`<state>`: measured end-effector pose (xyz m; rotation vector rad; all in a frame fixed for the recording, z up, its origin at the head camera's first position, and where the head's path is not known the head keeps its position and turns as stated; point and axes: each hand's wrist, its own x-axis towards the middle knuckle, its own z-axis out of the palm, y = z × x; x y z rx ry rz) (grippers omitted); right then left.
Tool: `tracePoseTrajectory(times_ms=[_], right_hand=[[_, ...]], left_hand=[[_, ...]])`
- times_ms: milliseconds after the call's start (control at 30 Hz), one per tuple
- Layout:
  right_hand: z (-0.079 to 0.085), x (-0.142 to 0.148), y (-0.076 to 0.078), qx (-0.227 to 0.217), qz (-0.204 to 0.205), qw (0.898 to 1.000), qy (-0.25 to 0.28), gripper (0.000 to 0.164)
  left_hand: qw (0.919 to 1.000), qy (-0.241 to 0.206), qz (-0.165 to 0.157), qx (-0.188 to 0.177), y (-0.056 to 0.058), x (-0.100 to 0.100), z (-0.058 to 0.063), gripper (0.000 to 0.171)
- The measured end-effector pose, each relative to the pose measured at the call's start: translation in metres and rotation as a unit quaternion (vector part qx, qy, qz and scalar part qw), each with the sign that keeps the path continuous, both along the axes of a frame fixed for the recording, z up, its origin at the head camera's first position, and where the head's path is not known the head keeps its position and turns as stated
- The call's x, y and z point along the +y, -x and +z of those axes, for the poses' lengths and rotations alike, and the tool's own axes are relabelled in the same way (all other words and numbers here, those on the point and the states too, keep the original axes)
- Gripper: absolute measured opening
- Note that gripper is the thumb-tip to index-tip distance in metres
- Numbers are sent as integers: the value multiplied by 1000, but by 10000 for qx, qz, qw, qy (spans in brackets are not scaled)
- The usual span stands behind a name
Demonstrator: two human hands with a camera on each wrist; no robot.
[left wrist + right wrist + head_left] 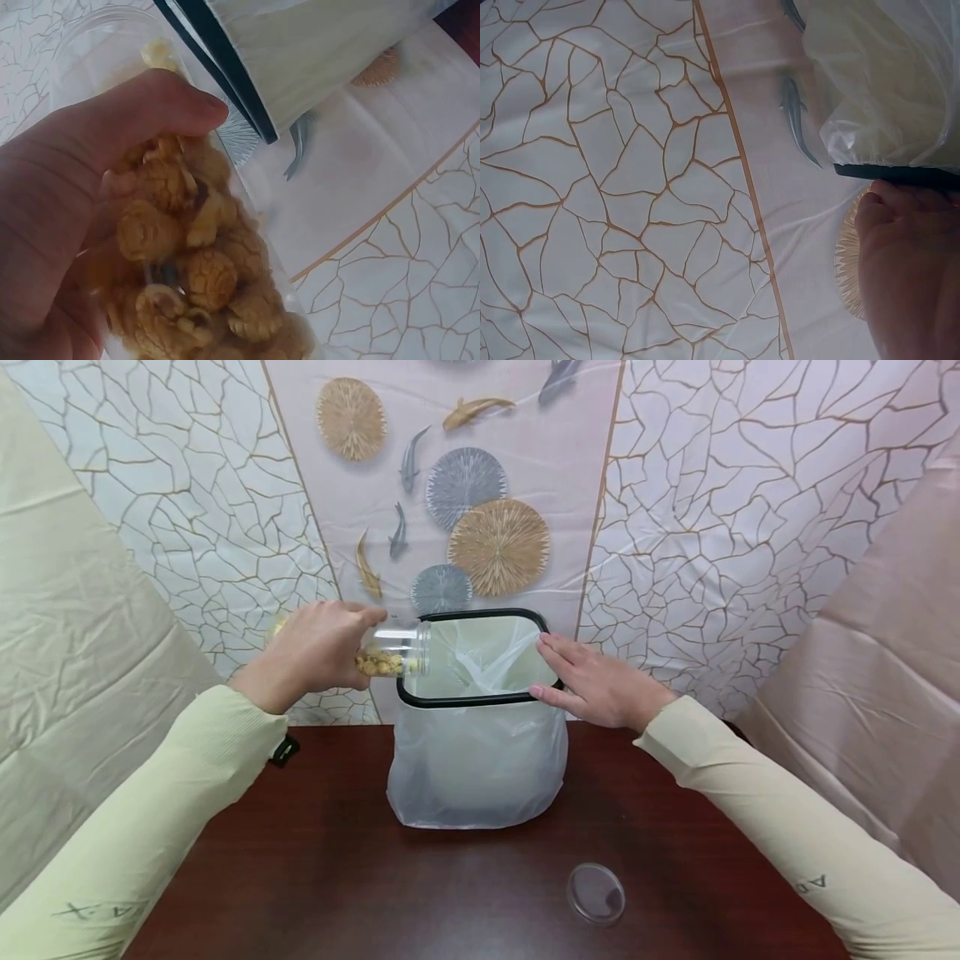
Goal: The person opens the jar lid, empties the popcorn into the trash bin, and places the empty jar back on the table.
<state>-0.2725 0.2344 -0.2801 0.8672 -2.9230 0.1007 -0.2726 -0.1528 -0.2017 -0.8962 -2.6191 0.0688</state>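
My left hand grips a clear plastic jar lying nearly on its side. The jar's uncapped mouth points right, over the left rim of a trash bin. Caramel-coloured popcorn fills much of the jar in the left wrist view, with the thumb across its side. The bin has a black rim and a translucent plastic liner. At the rim's right side, my right hand rests with fingers extended, thumb apart from them. The bin's bottom inside is hidden.
A round clear lid lies on the dark reddish-brown table, in front of the bin and to its right. Patterned cloth hangs behind, and beige cloth hangs at the sides. A small dark object shows beside the left cuff.
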Motion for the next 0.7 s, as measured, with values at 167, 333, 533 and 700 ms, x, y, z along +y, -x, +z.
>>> tracePoseTrajectory(times_ms=[167,333,533,700], right_hand=[[0,-1,0,13,15,10000,18,86],[-1,-1,1,57,45,10000,17,86],[-1,-1,0,49,54,10000,31,86],[-1,0,-1,61,26,10000,5,86]], left_hand=[[9995,272,33,138,2,2,3,60],[9982,564,6,223,3,6,5,60],[9938,823,-352,667,3,12,6,56],[9875,1123,-539,969,2,19,8,58]])
